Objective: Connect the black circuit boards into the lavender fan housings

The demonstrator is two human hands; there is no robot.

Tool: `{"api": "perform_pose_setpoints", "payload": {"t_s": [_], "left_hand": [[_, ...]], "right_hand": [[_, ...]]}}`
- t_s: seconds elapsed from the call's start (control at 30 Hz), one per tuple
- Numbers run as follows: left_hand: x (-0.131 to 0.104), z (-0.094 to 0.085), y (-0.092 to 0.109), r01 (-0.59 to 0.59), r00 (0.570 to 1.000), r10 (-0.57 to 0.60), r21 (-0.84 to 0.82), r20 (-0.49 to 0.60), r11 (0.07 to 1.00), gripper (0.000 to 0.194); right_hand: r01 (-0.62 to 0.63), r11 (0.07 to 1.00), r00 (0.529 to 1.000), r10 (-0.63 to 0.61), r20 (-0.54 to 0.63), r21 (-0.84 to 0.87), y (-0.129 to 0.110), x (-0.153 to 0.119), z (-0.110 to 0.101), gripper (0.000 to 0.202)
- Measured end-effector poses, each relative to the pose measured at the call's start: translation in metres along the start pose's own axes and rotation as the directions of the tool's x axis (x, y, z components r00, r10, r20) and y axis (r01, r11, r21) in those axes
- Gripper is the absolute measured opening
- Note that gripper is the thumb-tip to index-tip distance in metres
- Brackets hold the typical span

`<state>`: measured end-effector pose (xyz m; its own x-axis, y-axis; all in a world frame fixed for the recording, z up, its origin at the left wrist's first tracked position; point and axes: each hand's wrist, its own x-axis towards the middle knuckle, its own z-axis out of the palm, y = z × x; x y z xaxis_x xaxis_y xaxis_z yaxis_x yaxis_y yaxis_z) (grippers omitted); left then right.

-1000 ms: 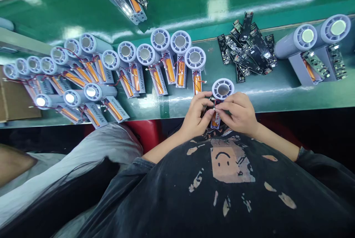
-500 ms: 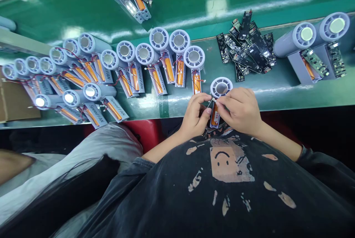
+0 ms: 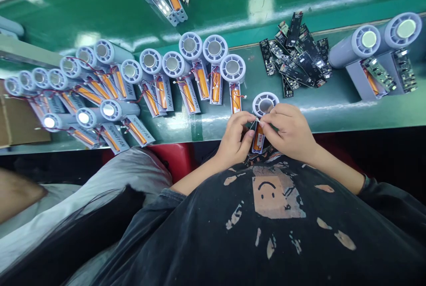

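Note:
A lilac handheld fan point(image 3: 265, 102) stands at the bench's near edge in front of my body, its round grille up and its handle open toward me. An orange battery cell point(image 3: 259, 131) shows inside the handle. Just below the grille, my left hand point(image 3: 234, 138) is closed in a pinch on a thin wire point(image 3: 253, 125). My right hand point(image 3: 289, 133) pinches a small white connector point(image 3: 257, 119) close to the left fingertips. The fingers partly cover the connector, and the right hand overlaps the handle's side.
Fans with exposed orange cells point(image 3: 215, 86) and loose red wires crowd the bench to the left. A heap of black circuit boards point(image 3: 308, 55) lies beyond my right hand. Two fans with boards point(image 3: 369, 41) lie at the right. A person's grey-clad leg point(image 3: 143, 168) is at my left.
Both hands stay at the fan, with only slight finger movement around the connector. The view has shifted a little; nothing else has visibly moved.

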<state>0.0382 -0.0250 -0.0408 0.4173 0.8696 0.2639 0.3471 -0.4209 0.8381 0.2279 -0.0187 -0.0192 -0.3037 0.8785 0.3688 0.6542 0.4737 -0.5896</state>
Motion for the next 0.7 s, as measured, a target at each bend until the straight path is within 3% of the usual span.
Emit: {"api": "perform_pose_setpoints", "payload": {"t_s": [0.23,0.4,0.57,0.7], "left_hand": [[0.005,-0.004,0.001,-0.135,0.991,0.135,0.070,0.002,0.988,0.024],[0.005,-0.005,0.001,-0.122,0.992,0.122,0.005,0.020,0.993,0.023],[0.000,-0.002,0.000,-0.020,0.999,0.024,-0.110,0.034,0.994,0.024],[-0.001,-0.001,0.001,-0.055,0.998,0.058,-0.078,0.037,0.995,0.024]], "right_hand": [[0.001,1.000,1.000,-0.002,0.026,0.020,0.000,0.000,-0.003,0.024],[-0.031,0.998,0.999,0.030,0.013,0.057,0.004,-0.005,-0.002,0.023],[-0.056,0.990,0.996,0.064,-0.059,0.127,0.009,-0.006,-0.002,0.018],[-0.102,0.970,0.994,0.110,-0.023,0.220,0.012,-0.004,0.000,0.014]]}}
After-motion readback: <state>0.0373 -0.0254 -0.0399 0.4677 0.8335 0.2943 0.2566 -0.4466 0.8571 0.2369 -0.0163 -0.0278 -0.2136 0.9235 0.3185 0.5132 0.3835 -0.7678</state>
